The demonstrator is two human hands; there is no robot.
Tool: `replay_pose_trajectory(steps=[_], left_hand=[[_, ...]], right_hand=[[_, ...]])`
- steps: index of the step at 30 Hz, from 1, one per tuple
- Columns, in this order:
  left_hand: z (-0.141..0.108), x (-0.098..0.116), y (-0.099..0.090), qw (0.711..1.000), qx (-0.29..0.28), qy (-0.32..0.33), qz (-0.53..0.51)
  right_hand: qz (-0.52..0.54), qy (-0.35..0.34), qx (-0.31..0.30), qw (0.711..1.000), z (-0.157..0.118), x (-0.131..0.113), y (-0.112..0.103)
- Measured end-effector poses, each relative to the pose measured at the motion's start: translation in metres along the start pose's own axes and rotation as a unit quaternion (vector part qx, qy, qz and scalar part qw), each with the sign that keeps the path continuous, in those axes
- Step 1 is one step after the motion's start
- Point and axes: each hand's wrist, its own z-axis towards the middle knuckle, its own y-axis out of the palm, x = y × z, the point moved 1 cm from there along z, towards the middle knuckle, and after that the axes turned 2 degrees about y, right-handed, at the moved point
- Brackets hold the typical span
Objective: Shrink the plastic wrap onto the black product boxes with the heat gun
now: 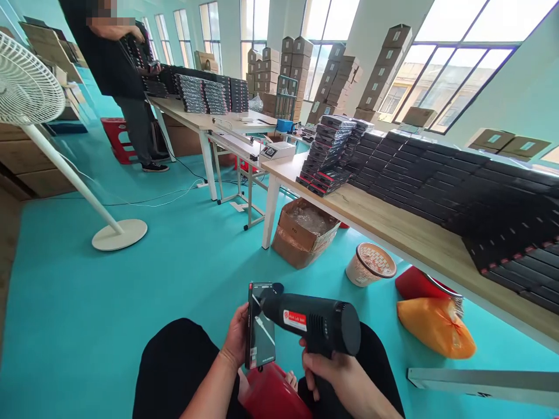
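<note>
My left hand [237,336] grips the side of a slim black box [262,331] printed with a white cable-like picture, held upright between my knees. My right hand [327,368] is wrapped round the handle of a black heat gun [321,319] with a red and white label. The gun's nozzle points left at the upper part of the box face, very close to it; I cannot tell whether they touch. Below the box, a red stool [275,398] shows between my legs.
A long table [375,209] with stacked black boxes [419,169] runs along the right. Beneath it stand an open carton [301,233], a wastebasket [364,270] and an orange bag [437,326]. A white fan [65,157] is at left; a person [117,75] stands behind it.
</note>
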Motion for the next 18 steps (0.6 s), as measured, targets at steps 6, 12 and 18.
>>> replay_pose_trajectory(steps=[6,12,18], left_hand=[[-0.003,0.004,-0.002,1.0,0.011,0.024,0.001],[-0.007,0.002,-0.002,0.999,-0.044,-0.002,0.009],[-0.004,-0.002,0.003,0.996,-0.08,-0.033,0.027]], right_hand=[[-0.118,0.05,-0.027,0.991,-0.002,0.014,-0.022],[0.291,0.036,0.082,0.952,0.012,0.036,-0.058],[0.401,0.043,0.049,0.914,0.008,0.03,-0.063]])
